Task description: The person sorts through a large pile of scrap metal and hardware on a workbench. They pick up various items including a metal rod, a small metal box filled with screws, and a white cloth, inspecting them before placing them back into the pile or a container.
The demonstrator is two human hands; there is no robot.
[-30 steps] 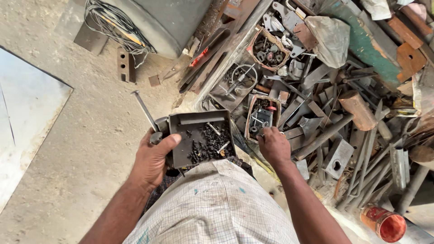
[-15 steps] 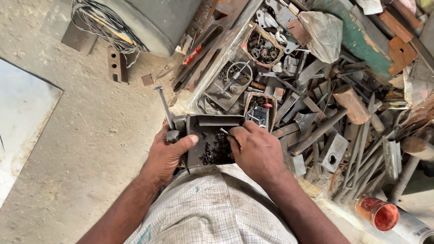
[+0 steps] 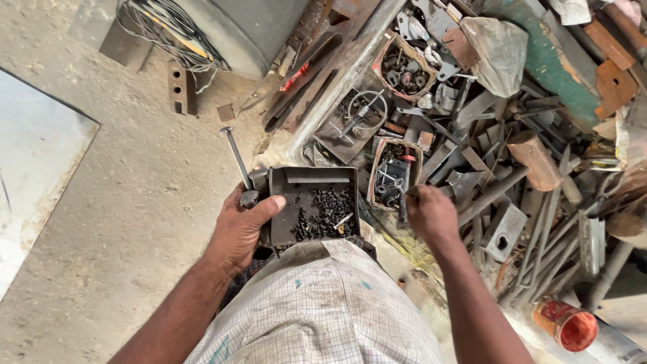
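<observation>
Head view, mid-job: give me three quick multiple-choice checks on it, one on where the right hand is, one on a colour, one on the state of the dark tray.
1. Where is the right hand?
A. over the small box of parts beside the tray
B. on the bundle of wires
C. flat on the concrete floor

2. What colour is the open can at lower right?
A. blue
B. red-orange
C. white

3. What state is the dark tray in?
A. empty
B. covered by a lid
C. holding a heap of small black screws

Answers: 1 A, the fingers reach at that box's near edge; 2 B, its inside and wall show red-orange; 3 C, the screws lie loose in it while the left hand grips its side.
</observation>
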